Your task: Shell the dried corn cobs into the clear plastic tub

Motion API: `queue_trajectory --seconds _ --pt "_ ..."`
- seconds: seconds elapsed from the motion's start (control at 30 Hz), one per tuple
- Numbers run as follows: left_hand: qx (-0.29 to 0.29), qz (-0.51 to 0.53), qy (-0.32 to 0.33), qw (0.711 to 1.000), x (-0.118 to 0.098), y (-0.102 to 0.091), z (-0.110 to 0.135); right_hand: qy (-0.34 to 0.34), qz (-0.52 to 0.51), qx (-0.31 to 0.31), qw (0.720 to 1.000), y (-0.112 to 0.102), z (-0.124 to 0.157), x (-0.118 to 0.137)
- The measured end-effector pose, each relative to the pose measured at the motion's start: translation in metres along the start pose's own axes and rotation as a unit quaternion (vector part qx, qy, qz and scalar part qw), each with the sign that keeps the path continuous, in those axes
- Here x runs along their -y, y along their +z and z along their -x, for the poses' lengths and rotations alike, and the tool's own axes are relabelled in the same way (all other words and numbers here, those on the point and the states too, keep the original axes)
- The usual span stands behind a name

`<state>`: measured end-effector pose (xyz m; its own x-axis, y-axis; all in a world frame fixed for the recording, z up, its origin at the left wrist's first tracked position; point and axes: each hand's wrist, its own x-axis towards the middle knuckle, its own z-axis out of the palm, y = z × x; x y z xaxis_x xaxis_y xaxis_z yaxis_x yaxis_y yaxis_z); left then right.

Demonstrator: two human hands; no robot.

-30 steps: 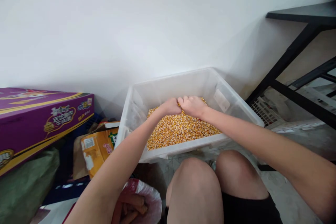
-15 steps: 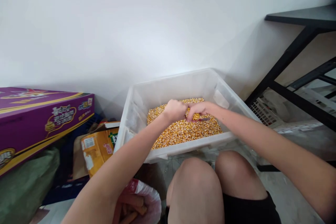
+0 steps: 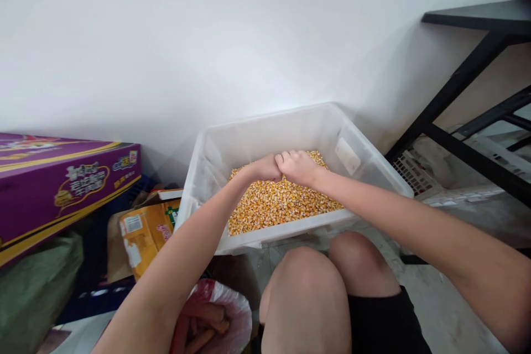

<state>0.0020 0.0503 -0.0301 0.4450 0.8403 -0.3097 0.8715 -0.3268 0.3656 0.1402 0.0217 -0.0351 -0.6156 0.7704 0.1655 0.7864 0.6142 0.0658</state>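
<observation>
1. Two hands, our left hand (image 3: 265,168) and right hand (image 3: 299,168), touch above corn kernels (image 3: 282,204) in a plastic tub (image 3: 265,134).
2. Right fingers (image 3: 287,159) seem together; left fingers, we cannot tell.

1. A plastic bin (image 3: 257,138) stands at centre frame against the wall (image 3: 207,38), just before the knees (image 3: 305,298);
2. Corn kernels (image 3: 282,204) lie in the bin; the left hand (image 3: 265,168) and right hand (image 3: 298,166) sit side by side on them;
3. A large cardboard box (image 3: 62,188) lies at the left of the frame; a smaller carton (image 3: 143,238) sits below it, beside the bin;
4. A plastic bag (image 3: 236,310) sits at the bottom of the frame, left of the knees;
5. A bench (image 3: 477,14) stands at the upper right; a plastic crate (image 3: 415,174) lies beneath it, right of the bin.
</observation>
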Motion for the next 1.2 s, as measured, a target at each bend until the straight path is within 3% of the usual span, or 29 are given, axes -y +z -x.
queue_trajectory --seconds 0.1,0.17,0.23,0.37,0.4,0.43,0.47,0.5,0.6,0.63,0.67,0.73,0.83,0.97,1.1,1.2 --pt "-0.043 -0.091 0.000 0.995 -0.003 0.006 0.003 0.049 -0.072 0.078 0.993 0.004 -0.004 -0.005" --pt "-0.084 -0.163 0.000 0.983 -0.011 0.009 0.008 0.093 -0.179 0.163 0.966 0.009 -0.007 -0.013" --pt "-0.094 -0.218 0.035 0.971 -0.022 0.009 0.013 0.122 -0.319 0.231 0.911 0.013 -0.006 -0.025" --pt "-0.103 -0.230 0.096 0.963 -0.040 0.005 0.025 0.111 -0.560 0.361 0.737 0.013 0.002 -0.048" --pt "-0.106 -0.225 0.103 0.963 -0.043 0.004 0.027 0.106 -0.582 0.390 0.706 0.013 0.003 -0.051" --pt "-0.108 -0.222 0.106 0.963 -0.044 0.004 0.028 0.102 -0.587 0.405 0.693 0.013 0.004 -0.052" --pt "-0.108 -0.222 0.104 0.963 -0.044 0.004 0.029 0.102 -0.577 0.399 0.705 0.013 0.004 -0.051" --pt "-0.107 -0.224 0.095 0.964 -0.043 0.004 0.028 0.108 -0.551 0.374 0.738 0.013 0.003 -0.047" --pt "-0.105 -0.224 0.028 0.968 -0.034 0.006 0.021 0.137 -0.372 0.226 0.890 0.013 -0.002 -0.031" --pt "-0.106 -0.218 0.004 0.970 -0.030 0.007 0.018 0.139 -0.294 0.178 0.929 0.013 -0.003 -0.025" --pt "-0.106 -0.208 -0.015 0.972 -0.026 0.008 0.014 0.134 -0.222 0.138 0.956 0.012 -0.004 -0.019" --pt "-0.095 -0.175 -0.028 0.980 -0.017 0.009 0.006 0.111 -0.117 0.085 0.983 0.010 -0.005 -0.011" --pt "-0.064 -0.133 -0.025 0.989 -0.005 0.011 -0.003 0.077 -0.067 0.061 0.993 0.009 -0.006 -0.009" --pt "-0.066 -0.156 -0.056 0.984 0.015 0.010 -0.004 0.084 -0.158 0.123 0.976 0.019 -0.007 -0.031" --pt "-0.082 -0.187 -0.053 0.978 0.029 0.005 0.002 0.166 -0.250 0.193 0.934 0.024 -0.005 -0.060" --pt "-0.099 -0.189 -0.022 0.977 0.023 0.002 0.005 0.205 -0.401 0.209 0.868 0.016 -0.003 -0.066"
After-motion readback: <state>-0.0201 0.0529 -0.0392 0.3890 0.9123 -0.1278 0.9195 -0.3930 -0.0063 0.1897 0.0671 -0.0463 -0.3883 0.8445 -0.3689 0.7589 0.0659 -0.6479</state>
